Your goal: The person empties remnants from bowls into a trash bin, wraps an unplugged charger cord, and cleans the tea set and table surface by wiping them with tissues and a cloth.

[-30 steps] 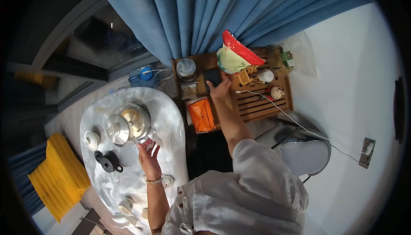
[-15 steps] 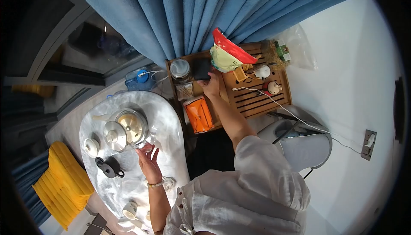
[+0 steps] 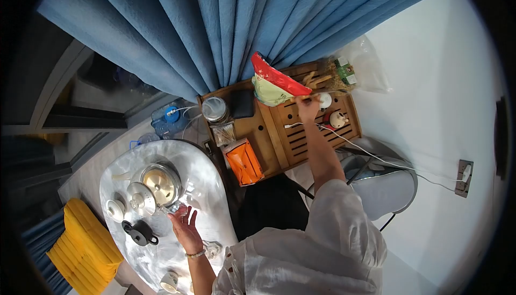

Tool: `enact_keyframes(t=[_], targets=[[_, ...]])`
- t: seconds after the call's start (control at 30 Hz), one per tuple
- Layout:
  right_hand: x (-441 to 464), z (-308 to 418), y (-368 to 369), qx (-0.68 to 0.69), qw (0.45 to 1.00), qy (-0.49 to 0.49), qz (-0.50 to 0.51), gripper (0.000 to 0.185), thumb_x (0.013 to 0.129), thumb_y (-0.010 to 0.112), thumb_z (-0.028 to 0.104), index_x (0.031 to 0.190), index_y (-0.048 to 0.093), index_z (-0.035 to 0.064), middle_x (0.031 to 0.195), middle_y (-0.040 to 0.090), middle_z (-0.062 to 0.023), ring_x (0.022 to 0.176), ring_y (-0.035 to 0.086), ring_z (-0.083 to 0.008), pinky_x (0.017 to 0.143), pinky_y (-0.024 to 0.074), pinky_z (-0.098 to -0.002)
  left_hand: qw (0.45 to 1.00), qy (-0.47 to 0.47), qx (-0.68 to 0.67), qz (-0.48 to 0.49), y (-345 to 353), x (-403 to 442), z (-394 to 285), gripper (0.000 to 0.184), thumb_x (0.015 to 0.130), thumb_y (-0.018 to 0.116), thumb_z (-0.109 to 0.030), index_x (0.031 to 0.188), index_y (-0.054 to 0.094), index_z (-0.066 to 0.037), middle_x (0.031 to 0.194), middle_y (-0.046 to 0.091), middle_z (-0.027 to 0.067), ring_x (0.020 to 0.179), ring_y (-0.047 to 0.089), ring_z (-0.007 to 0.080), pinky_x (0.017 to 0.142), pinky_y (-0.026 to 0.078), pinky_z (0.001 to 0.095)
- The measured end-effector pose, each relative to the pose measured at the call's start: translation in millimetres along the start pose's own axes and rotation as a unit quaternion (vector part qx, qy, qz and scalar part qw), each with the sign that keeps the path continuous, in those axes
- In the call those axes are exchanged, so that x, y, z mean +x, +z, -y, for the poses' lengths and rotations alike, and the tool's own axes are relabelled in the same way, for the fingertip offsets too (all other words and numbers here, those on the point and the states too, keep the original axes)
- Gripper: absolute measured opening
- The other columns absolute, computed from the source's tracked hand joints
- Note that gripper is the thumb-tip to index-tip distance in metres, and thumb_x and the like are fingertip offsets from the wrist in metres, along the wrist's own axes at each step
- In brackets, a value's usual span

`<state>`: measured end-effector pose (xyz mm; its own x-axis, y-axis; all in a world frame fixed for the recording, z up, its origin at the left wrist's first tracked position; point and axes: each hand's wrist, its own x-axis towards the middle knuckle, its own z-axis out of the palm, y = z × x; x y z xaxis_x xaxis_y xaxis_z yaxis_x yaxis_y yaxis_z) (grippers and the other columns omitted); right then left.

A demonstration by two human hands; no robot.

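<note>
My left hand (image 3: 185,233) is over the marble-look table, thumb and fingers around a clear glass vessel (image 3: 176,208) whose full shape is hard to make out. Beside it are a round metal pot (image 3: 162,183), a pale lidded teapot (image 3: 141,201) and a small black teapot (image 3: 141,233). My right hand (image 3: 308,109) reaches over the slatted wooden tea tray, at the lower edge of a red and green bag (image 3: 277,86) and left of a white cup (image 3: 324,100). Its fingers are blurred and partly hidden, over where a small wooden holder stood.
On the wooden tray (image 3: 276,158) are a black box (image 3: 242,104), a lidded jar (image 3: 214,109), cotton swabs (image 3: 223,133), an orange tissue pack (image 3: 243,162) and a small figurine (image 3: 337,119). A white cable (image 3: 376,159) runs across to a wall socket (image 3: 464,178). A grey chair (image 3: 382,182) stands at right.
My right hand has left the black box and moved right to the bag and white cup. My left hand stays by the metal pot. The view has shifted slightly.
</note>
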<state>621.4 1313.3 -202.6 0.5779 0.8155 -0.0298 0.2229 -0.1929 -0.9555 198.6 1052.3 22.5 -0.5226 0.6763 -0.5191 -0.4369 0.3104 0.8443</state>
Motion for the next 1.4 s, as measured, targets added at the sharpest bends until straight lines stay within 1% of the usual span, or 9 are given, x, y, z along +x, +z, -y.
enact_keyframes(t=[0.1,0.37,0.4,0.43,0.5,0.57,1.17,1.33,1.4], targets=[[50,-8,6,0.08,0.991,0.088,-0.065,0.057,0.076,0.067,0.02,0.119,0.038,-0.0041,0.111,0.052,-0.0133,0.088,0.053,-0.0226,0.077,0.0467,-0.0347,1.0,-0.001,0.001,-0.009,2,-4,-2,0.048,0.093,0.041,-0.048,0.094,0.058,-0.004,0.105,0.058,0.0099,0.097,0.057,0.025,0.083,0.047,0.0386],[93,-12,7,-0.453,0.85,0.221,0.154,0.061,0.094,0.041,0.039,0.136,0.025,-0.0019,0.132,0.039,-0.0146,0.111,0.047,-0.0261,0.083,0.0481,-0.035,1.0,-0.008,0.009,-0.016,5,-6,-3,0.049,0.093,0.037,-0.052,0.1,0.055,-0.007,0.104,0.057,0.0061,0.103,0.053,0.0266,0.092,0.041,0.0411],[81,-4,15,-0.094,0.963,0.254,0.001,0.063,0.094,0.041,0.04,0.137,0.023,-0.0018,0.134,0.037,-0.0148,0.112,0.047,-0.027,0.085,0.0471,-0.0348,1.0,-0.007,0.013,-0.015,6,-6,-3,0.049,0.093,0.037,-0.052,0.1,0.055,-0.007,0.104,0.057,0.0061,0.104,0.053,0.0265,0.092,0.04,0.0409],[66,11,20,0.281,0.916,0.242,-0.154,0.065,0.094,0.041,0.041,0.139,0.02,-0.0018,0.136,0.036,-0.015,0.113,0.047,-0.0278,0.087,0.0461,-0.0345,1.0,-0.009,0.014,-0.01,7,-5,-3,0.049,0.093,0.037,-0.052,0.1,0.055,-0.007,0.104,0.057,0.0061,0.104,0.053,0.0265,0.092,0.04,0.0409],[52,2,23,0.505,0.803,0.242,-0.203,0.064,0.094,0.044,0.034,0.143,0.014,0.0056,0.14,0.031,-0.0164,0.12,0.042,-0.0313,0.095,0.0397,-0.0384,1.0,-0.011,-0.002,-0.013,4,-5,-2,0.047,0.093,0.038,-0.051,0.102,0.055,-0.009,0.106,0.057,0.0061,0.103,0.053,0.026,0.092,0.04,0.0405],[-3,-29,13,-0.101,0.988,-0.042,-0.106,0.033,0.087,0.054,0.002,0.118,0.042,0.002,0.093,0.054,-0.0097,0.071,0.055,-0.0147,0.06,0.0465,-0.0285,1.0,0.008,-0.02,0.013,-7,-3,5,0.051,0.094,0.039,-0.046,0.121,0.046,-0.004,0.114,0.055,0.0111,0.104,0.055,0.0294,0.088,0.046,0.0418],[-148,-14,-78,-0.292,0.943,-0.053,0.147,0.013,0.077,0.062,0.01,0.086,0.06,0.0018,0.073,0.062,-0.0119,0.07,0.061,-0.0272,0.063,0.0481,-0.0352,0.998,0.014,-0.022,-0.055,-28,-85,10,0.024,0.093,0.051,-0.026,0.087,0.056,-0.004,0.096,0.06,0.0094,0.084,0.061,0.02,0.078,0.05,0.0337],[-165,18,-124,-0.215,0.975,-0.026,0.054,0.017,0.079,0.064,0.019,0.084,0.061,0.0025,0.074,0.063,-0.0126,0.07,0.062,-0.0272,0.064,0.0478,-0.0351,0.997,0.075,-0.02,-0.015,-32,-110,25,0.043,0.096,0.045,-0.026,0.059,0.028,-0.012,0.055,0.024,-0.0022,0.053,0.029,0.0108,0.054,0.033,0.0273],[-145,32,-189,-0.172,0.98,-0.047,-0.086,0.024,0.081,0.064,0.026,0.085,0.06,0.0029,0.072,0.061,-0.0123,0.065,0.059,-0.0286,0.062,0.0472,-0.036,0.995,0.092,-0.006,0.035,-49,-107,43,0.041,0.096,0.043,-0.026,0.059,0.035,-0.009,0.054,0.034,-0.0003,0.053,0.033,0.0103,0.055,0.036,0.0263]])
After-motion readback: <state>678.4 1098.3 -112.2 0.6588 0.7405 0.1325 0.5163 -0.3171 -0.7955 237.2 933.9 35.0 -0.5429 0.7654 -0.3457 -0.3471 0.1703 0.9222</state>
